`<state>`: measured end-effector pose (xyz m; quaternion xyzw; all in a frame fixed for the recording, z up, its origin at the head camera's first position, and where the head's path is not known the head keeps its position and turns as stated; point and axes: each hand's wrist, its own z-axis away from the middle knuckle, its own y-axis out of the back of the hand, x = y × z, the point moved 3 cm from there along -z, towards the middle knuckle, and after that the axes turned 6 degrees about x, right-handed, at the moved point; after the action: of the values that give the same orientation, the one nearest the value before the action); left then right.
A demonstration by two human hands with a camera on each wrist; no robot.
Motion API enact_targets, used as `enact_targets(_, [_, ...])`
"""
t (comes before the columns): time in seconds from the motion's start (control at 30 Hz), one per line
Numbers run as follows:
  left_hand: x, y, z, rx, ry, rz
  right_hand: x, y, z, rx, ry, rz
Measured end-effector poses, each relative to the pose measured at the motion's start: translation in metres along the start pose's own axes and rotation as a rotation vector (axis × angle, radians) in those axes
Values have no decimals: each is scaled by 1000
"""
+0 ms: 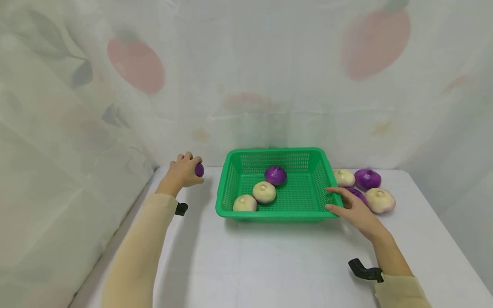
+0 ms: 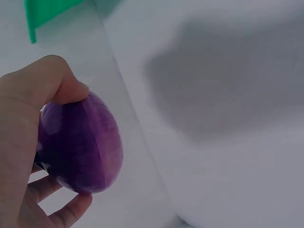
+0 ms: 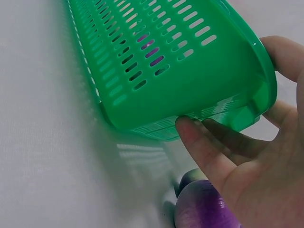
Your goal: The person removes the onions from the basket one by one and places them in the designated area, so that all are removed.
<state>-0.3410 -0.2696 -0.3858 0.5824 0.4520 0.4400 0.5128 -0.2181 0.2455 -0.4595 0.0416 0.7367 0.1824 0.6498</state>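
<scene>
A purple onion-like vegetable [image 1: 199, 170] [image 2: 85, 142] is gripped between the thumb and fingers of my left hand [image 1: 184, 172] [image 2: 28, 123], held above the table to the left of the green basket [image 1: 265, 214] [image 3: 190, 80]. My right hand [image 1: 356, 211] [image 3: 256, 161] holds the basket's right side near its front corner, with the thumb and fingers around the rim. Inside the basket lie one purple vegetable [image 1: 275, 175] and two white ones [image 1: 264, 192] [image 1: 245, 203], all in its left and middle part.
Right of the basket, close to my right hand, lie white vegetables [image 1: 380, 200] [image 1: 344, 178] and purple ones [image 1: 367, 178] [image 3: 204, 206]. The white-covered table [image 1: 254, 265] meets a patterned curtain [image 1: 246, 77] behind the basket.
</scene>
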Motion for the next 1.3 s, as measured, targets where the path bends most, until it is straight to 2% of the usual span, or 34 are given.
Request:
enact_targets(0.4, [-32, -44, 15, 51, 135, 97, 3, 0, 1, 2, 19, 8])
enact_targets(0.53, [-37, -59, 18, 60, 154, 114, 4, 0, 1, 2, 15, 8])
enact_targets(0.67, [-38, -67, 21, 48, 164, 125, 5, -2, 1, -3, 8, 13])
enact_targets(0.87, [-37, -70, 21, 21, 148, 108, 5, -5, 2, -1, 12, 5])
enact_targets(1.07, [-36, -65, 18, 49, 120, 113, 4, -4, 1, 5, 22, -1])
enact_targets(1.2, [-34, -59, 15, 63, 91, 100, 3, -2, 1, 7, 20, 1])
enact_targets(1.3, [-29, -49, 12, 77, 59, 88, 3, -1, 0, 8, 23, 4])
